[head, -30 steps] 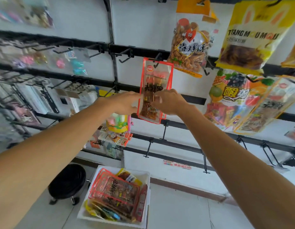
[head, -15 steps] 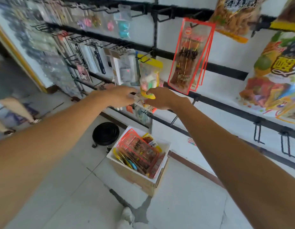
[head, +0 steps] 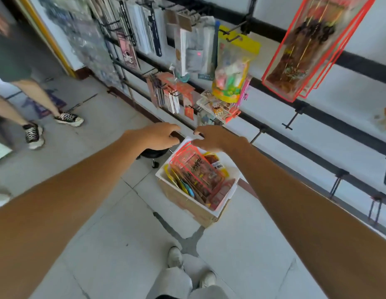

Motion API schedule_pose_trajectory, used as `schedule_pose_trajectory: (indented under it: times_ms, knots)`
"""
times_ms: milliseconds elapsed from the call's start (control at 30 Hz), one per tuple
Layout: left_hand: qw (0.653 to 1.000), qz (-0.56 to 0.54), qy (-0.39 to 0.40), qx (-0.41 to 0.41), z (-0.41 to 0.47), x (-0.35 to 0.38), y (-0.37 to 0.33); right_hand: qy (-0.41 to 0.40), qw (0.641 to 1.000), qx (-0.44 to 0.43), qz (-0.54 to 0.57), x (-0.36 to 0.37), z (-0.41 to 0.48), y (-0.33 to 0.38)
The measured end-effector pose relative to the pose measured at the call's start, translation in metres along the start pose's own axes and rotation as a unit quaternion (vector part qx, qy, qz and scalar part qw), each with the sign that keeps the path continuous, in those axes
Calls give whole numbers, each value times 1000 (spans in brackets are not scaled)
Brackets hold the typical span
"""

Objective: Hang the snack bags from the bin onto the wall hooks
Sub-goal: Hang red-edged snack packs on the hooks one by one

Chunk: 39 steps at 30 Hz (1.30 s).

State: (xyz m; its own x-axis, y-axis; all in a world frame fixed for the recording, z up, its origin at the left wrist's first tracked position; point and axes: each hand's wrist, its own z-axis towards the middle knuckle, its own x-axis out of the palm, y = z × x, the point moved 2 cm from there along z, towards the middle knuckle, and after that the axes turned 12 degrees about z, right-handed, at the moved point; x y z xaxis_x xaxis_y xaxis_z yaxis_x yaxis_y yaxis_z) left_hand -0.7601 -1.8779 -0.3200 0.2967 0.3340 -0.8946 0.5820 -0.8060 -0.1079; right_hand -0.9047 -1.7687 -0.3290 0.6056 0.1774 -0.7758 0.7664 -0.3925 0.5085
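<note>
Here, left hand (head: 159, 137) and right hand (head: 215, 139) loosely curled, holding nothing, above bin (head: 233, 188) far rim, snack bags (head: 196, 171) inside.

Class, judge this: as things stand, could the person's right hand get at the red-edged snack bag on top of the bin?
Probably yes: the right hand hangs empty just above the bin, and the red-edged bag lies topmost, with nothing covering it.
</note>
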Motion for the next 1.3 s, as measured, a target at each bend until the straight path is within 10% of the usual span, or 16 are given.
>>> schedule_pose_trajectory:
  times_ms: [733,1300]
  knots:
    - [971,-210,53,-97,175,186,89,154,983,96,22,137,206,-147]
    - [985,-132,-79,-74,236,283,103,38,993,115,17,232,282,-210]
